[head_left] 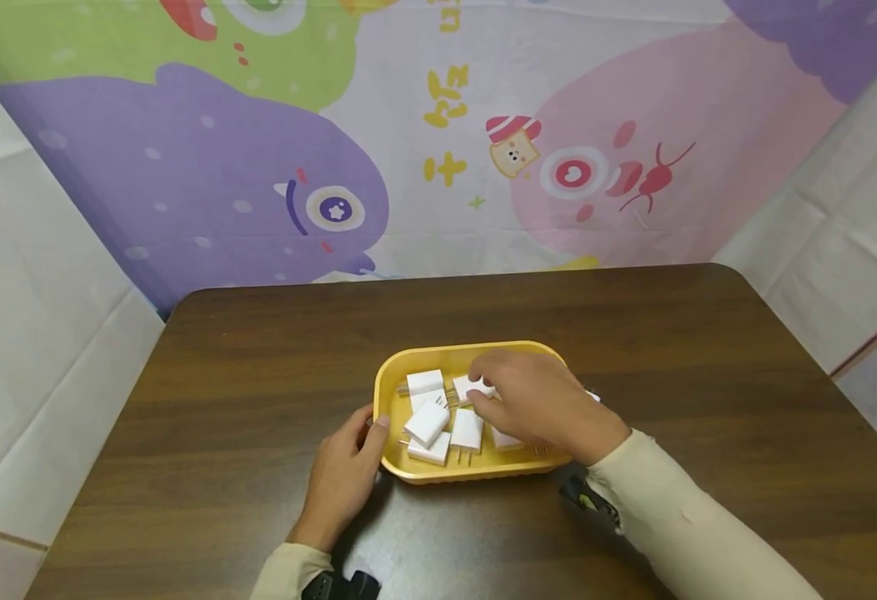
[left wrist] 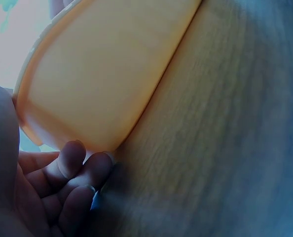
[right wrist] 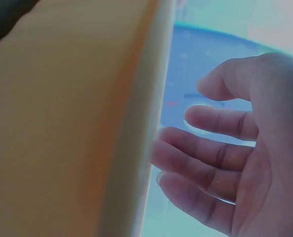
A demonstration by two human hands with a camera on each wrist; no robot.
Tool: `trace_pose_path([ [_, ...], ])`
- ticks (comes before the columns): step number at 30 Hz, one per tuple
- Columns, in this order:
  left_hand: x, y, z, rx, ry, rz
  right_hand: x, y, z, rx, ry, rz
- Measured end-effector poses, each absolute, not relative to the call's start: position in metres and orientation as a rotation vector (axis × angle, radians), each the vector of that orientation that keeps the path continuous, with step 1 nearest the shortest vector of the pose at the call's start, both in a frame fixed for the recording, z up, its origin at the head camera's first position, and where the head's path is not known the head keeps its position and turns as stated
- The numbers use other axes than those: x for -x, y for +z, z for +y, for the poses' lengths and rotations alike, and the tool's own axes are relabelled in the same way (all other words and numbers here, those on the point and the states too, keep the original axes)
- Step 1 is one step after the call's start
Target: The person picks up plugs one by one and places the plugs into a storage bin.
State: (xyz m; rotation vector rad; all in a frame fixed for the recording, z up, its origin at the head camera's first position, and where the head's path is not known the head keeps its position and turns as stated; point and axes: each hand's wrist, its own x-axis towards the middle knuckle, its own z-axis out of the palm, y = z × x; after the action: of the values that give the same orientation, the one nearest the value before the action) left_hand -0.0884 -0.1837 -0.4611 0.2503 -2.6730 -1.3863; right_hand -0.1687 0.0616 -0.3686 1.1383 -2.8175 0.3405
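Observation:
A yellow plastic basket holds several white charger plugs with metal prongs, lying at various angles. My left hand grips the basket's left end, thumb over the rim and fingers against the outer wall. In the left wrist view, the curled fingers sit low by the basket's outside wall. My right hand is over the basket's right half and covers part of its contents. In the right wrist view, its fingers are loosely bent and spread, with nothing between them.
The basket stands on a dark brown wooden table. A small white item shows past my right wrist, mostly hidden. Behind the table hangs a cartoon-printed cloth, with white panels at the sides.

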Motion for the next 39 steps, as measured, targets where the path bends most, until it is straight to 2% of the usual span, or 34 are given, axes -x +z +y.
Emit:
trace_pose_path([
  [8, 0.089, -0.460, -0.184, -0.248, -1.389, -2.674, 0.170, -0.363, 0.089, -0.900, 0.394, -2.934],
  [19, 0.089, -0.460, -0.184, -0.261, -1.380, -2.683, 0.169, -0.361, 0.125, -0.744, 0.443, -2.933],
  [39, 0.089, -0.460, -0.183, -0.265, -1.396, -2.677, 0.172, -0.381, 0.165, -0.535, 0.424, -3.093],
])
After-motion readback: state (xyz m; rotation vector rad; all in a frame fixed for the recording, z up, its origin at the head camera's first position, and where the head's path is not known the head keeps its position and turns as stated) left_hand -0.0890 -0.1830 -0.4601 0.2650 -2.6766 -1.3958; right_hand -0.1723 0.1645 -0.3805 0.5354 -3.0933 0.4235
